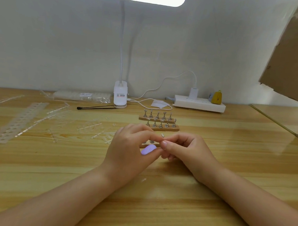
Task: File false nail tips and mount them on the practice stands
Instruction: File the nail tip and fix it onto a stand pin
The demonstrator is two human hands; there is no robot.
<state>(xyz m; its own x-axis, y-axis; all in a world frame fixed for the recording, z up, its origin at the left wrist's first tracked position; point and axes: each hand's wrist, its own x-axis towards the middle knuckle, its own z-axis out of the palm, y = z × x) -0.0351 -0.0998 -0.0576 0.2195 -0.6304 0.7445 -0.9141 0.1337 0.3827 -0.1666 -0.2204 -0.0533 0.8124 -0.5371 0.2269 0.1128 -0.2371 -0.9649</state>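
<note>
Wooden stand [149, 144] mostly hidden behind left hand [131, 147].

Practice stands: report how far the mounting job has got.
Done: none clearly; tips on the far wooden base and second base are too small to confirm. In hand: both hands, left hand and right hand, pinch one small stand. Left: loose nail tips on the table.
</note>
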